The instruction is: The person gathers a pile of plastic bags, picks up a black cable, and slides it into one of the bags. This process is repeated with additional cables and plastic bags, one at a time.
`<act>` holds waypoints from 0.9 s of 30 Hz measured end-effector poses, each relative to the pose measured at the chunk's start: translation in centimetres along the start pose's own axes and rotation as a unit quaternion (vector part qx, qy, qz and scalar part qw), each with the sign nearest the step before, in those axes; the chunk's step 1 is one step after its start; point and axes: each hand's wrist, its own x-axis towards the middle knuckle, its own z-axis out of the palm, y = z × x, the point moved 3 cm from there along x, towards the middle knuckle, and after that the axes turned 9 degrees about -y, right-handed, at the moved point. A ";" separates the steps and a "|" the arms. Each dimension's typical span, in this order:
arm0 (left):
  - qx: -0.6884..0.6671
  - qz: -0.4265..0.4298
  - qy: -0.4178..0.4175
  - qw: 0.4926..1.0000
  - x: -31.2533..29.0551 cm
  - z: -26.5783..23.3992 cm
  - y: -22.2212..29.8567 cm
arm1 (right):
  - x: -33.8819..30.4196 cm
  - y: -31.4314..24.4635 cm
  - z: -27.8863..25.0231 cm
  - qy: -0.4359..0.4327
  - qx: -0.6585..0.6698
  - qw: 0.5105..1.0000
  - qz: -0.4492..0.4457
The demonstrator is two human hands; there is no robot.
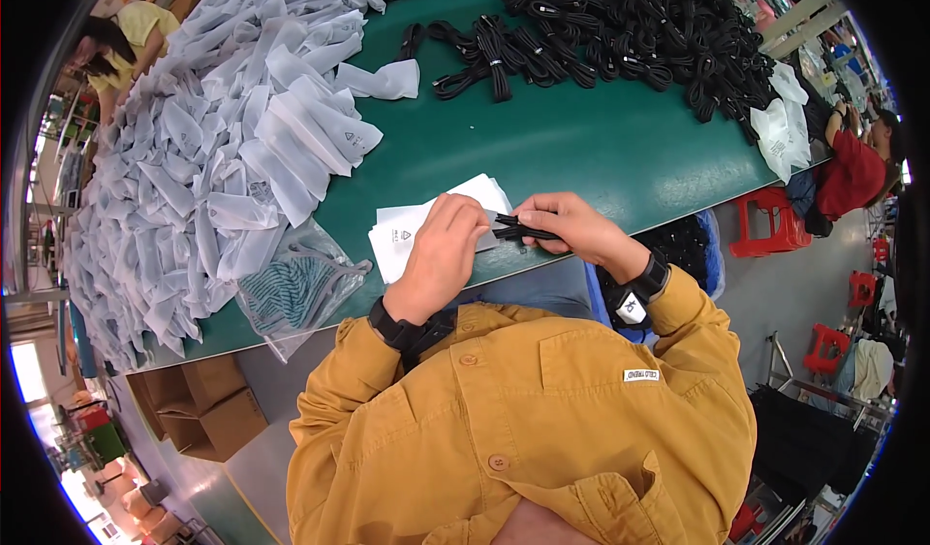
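My right hand (579, 229) pinches a coiled black cable (523, 230) between thumb and fingers at the table's near edge. The cable's left end meets the fingertips of my left hand (442, 254), which is closed at the edge of a pale, translucent bag. Its fingers partly hide what they grip. Under and behind my left hand lies a stack of flat white bags (481, 191) with small dark printing. Both wrists wear black bands.
A large heap of filled pale bags (223, 138) covers the table's left side. Many black cables (620, 31) pile up at the far right of the green table (426, 157). A clear bag with striped cloth (291, 288) lies near the left edge. A blue-lined bin (715, 254) stands below right.
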 end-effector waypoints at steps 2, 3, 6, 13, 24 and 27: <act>0.016 0.013 -0.015 1.000 0.0 -0.2 0.2 | -0.5 -0.8 1.0 0.017 -0.044 0.998 -0.046; 0.016 0.013 -0.015 1.000 0.0 -0.3 0.2 | -0.5 -1.1 1.4 0.026 -0.066 0.995 -0.069; -0.013 -0.034 0.031 0.999 0.4 -0.6 -0.3 | -1.1 -2.8 2.2 0.071 -0.339 0.886 -0.309; -0.184 -0.086 0.051 0.978 1.8 -2.7 0.3 | -0.3 -4.2 3.5 0.163 -0.161 0.888 -0.398; -0.326 -0.150 0.289 0.888 1.9 -13.7 -5.0 | 1.5 -9.2 2.3 0.139 -0.407 0.756 -0.493; -0.083 -0.126 0.349 0.925 1.4 -15.7 -4.7 | 4.3 -11.1 -2.2 0.283 -0.417 0.782 -0.366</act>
